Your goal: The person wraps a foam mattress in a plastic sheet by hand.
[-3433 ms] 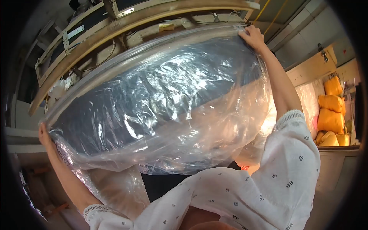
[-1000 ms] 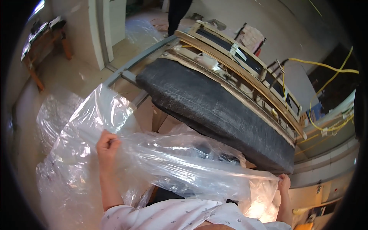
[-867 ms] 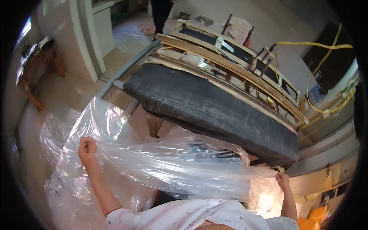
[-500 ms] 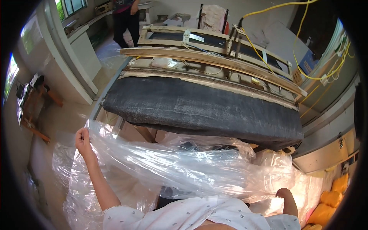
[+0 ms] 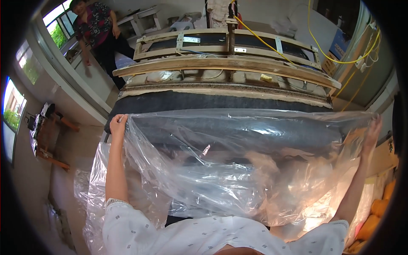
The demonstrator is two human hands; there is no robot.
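Observation:
Both my arms reach forward and apart, stretching a large clear plastic sheet [image 5: 204, 170] between them. My left hand [image 5: 118, 123] is closed on its far left corner, above the left end of the dark padded cover [image 5: 204, 101]. At the far right my right hand [image 5: 372, 129], slightly smeared, grips the other corner. The sheet's top edge runs nearly straight across the dark cover, which shows through it. Lower down, the plastic hangs in loose, shiny folds in front of me.
A wooden frame machine [image 5: 229, 68] with a long plank spans the far side. Yellow cables [image 5: 340, 61] hang at the right. Another person [image 5: 100, 34] stands at the far left. A wooden stand [image 5: 53, 136] is by the left wall; orange bundles [image 5: 369, 225] lie lower right.
Both my hands have moved forward and up, the right one also outward, spreading the bunched plastic over the dark cover. The other person shows more fully, farther left in the picture.

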